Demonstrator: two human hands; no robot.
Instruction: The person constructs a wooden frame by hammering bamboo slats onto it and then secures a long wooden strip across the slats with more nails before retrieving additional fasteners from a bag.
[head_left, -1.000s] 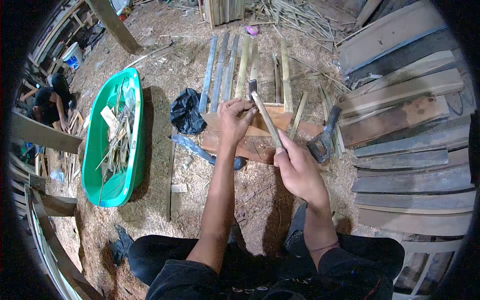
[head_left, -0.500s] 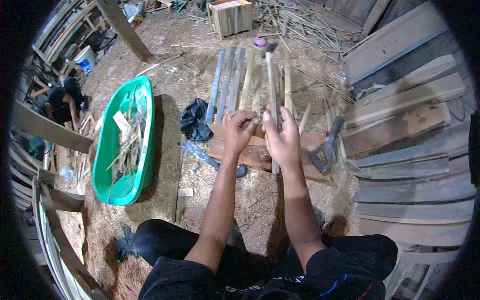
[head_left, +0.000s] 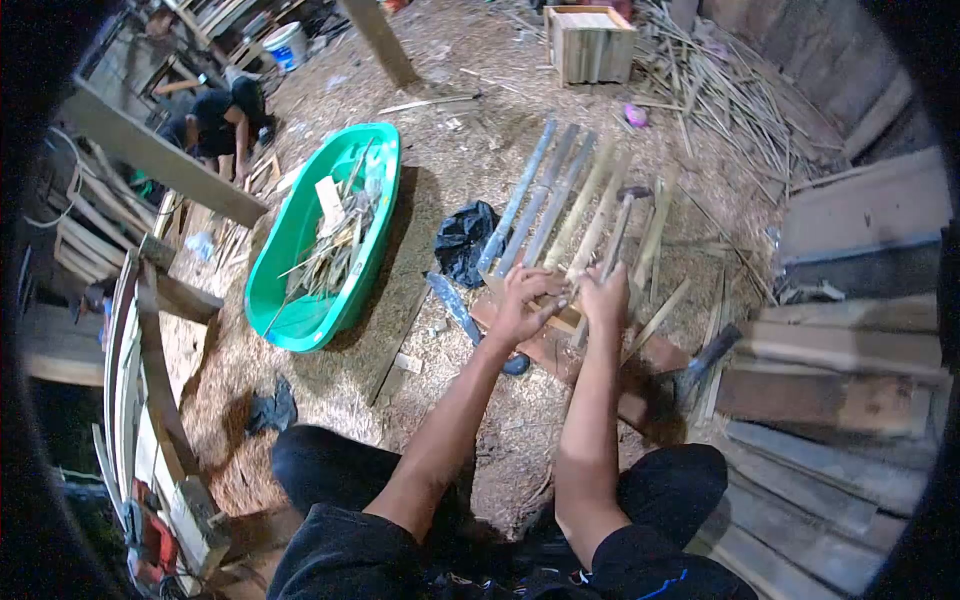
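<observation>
My right hand (head_left: pixel 603 297) is closed around the handle of a hammer (head_left: pixel 618 232); its dark head points away from me, above the slats. Close by on the left, my left hand (head_left: pixel 527 302) has its fingers curled and pinched over the near ends of the slats. Whatever it pinches is too small to make out. Several narrow wooden slats (head_left: pixel 543 205) lie side by side, pointing away from me, some greyish and some pale. Under their near ends a reddish-brown board (head_left: pixel 545 350) lies crosswise, partly hidden by my hands and forearms.
A green tub (head_left: pixel 262 290) of wood scraps stands left, beside a black plastic bag (head_left: pixel 466 242). A saw handle (head_left: pixel 700 368) lies right, near stacked planks (head_left: pixel 830 345). A wooden crate (head_left: pixel 592 50) stands at the back. Another person (head_left: pixel 225 120) crouches far left.
The view has swung left, so things appear further right. The hammer has tipped lower and away, its head now over the slats. My left hand stays beside my right, fingers pinched.
</observation>
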